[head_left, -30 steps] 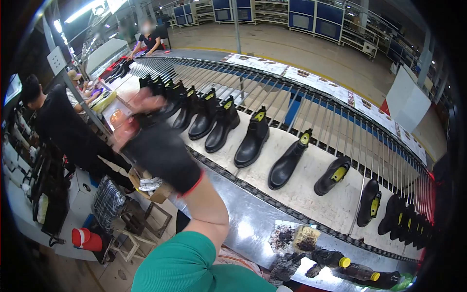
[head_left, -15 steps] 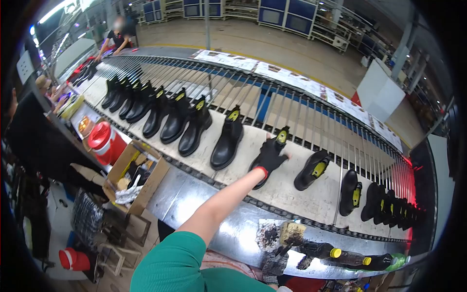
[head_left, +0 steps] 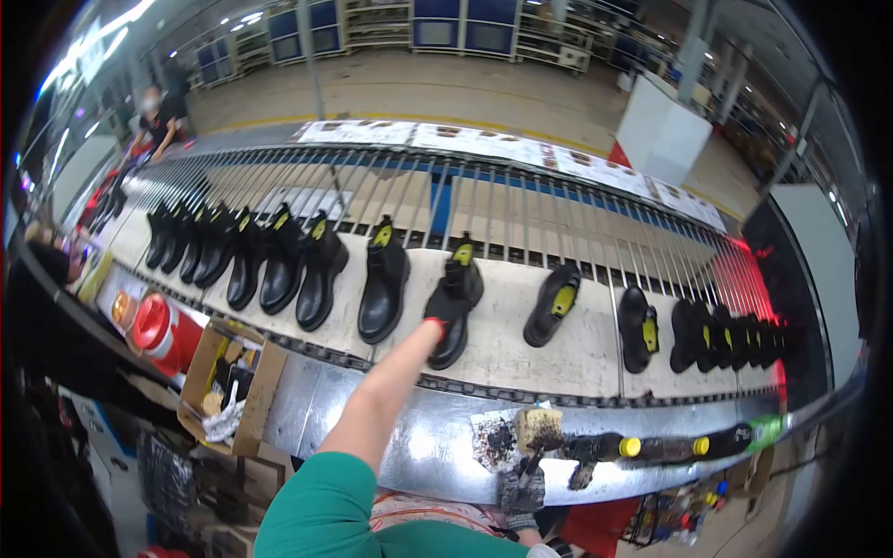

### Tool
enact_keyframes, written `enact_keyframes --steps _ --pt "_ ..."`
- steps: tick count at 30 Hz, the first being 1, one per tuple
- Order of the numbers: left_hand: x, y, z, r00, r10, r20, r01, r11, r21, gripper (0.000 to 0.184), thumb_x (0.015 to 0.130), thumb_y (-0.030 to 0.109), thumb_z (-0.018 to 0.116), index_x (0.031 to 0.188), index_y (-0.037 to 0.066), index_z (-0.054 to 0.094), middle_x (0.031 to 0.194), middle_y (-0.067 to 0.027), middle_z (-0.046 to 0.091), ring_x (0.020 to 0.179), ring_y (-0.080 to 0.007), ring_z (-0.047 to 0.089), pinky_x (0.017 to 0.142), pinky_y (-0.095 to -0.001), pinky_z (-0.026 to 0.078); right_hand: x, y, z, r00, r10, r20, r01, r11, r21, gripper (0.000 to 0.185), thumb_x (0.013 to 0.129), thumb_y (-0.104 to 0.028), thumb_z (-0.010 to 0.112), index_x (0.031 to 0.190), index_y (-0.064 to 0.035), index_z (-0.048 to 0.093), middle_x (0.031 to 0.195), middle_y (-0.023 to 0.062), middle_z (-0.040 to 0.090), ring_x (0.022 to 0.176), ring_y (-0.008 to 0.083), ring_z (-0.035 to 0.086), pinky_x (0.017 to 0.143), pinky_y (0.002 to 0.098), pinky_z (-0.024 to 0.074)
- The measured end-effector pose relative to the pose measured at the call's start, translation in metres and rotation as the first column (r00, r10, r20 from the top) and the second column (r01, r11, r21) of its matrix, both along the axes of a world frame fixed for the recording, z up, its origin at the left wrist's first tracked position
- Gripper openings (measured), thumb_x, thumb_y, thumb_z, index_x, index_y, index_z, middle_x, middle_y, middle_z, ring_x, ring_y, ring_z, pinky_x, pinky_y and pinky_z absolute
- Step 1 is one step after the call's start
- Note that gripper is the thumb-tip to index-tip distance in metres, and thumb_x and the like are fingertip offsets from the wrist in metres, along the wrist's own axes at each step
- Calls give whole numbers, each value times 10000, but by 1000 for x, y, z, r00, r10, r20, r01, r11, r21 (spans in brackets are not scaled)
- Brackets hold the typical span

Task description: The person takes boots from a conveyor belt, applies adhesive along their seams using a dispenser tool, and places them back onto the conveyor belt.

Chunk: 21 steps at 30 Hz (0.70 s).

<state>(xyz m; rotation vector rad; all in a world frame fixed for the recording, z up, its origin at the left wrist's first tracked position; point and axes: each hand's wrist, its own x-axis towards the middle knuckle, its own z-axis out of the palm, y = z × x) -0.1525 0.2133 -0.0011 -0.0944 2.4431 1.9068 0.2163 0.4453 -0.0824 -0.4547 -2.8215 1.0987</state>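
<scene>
My left hand (head_left: 450,303), in a black fingerless glove with a red cuff, is closed round the ankle of a black boot (head_left: 451,350) with a yellow inside. Black glove and black leather blend, so the fingers are hard to separate. Near the bottom, my right hand (head_left: 521,491) wears a stained grey glove. Its fingers are pressed together just below a dirty yellow sponge (head_left: 538,429); what they hold is too dark to make out. More black boots (head_left: 382,293) stand upright on the left, while another boot (head_left: 553,305) lies tilted to the right of my left hand.
A white conveyor belt (head_left: 502,346) with metal rods behind it crosses the view. On the metal ledge (head_left: 372,423) are bottles with yellow caps (head_left: 662,449). A cardboard box (head_left: 263,395) and a red jug (head_left: 166,335) stand at left. A co-worker (head_left: 156,126) is at the far left.
My left hand has gone from the left, blurred, onto the boot and stayed with it. The view has turned right, and the row of boots has shifted left in it.
</scene>
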Motion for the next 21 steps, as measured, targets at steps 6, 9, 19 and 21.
enact_keyframes --steps 6,9,19,21 --pt "95 -61 14 995 -97 -14 98 982 162 531 637 54 720 1145 0 576 1054 -70 628 994 -180 581 886 -308 453 -4 0 0 961 135 -243 -78 970 229 377 741 -257 668 1024 -43 541 870 148 572 820 336 563 712 448 458" --pt "169 -73 38 996 -65 -55 73 986 149 513 613 83 745 1092 1 581 1040 -94 641 946 -190 608 839 -318 482 -1 2 -6 972 172 -159 -124 955 269 392 801 -279 620 1111 -46 565 994 179 593 921 348 573 775 456 474" --pt "294 -89 1 996 76 -42 -80 991 -109 824 638 63 762 1352 6 354 1096 -77 595 1002 -188 578 896 -314 452 -10 0 -2 966 -15 -258 28 998 48 344 785 -342 654 979 -75 557 826 112 580 761 277 574 671 416 463" --pt "303 -109 -7 996 -44 76 45 999 -9 925 695 -2 721 1450 23 187 1177 -78 538 1034 -168 534 931 -288 407 -8 1 2 991 -42 -129 37 998 -44 425 799 -370 628 1067 -55 532 937 143 580 844 305 576 749 405 463"
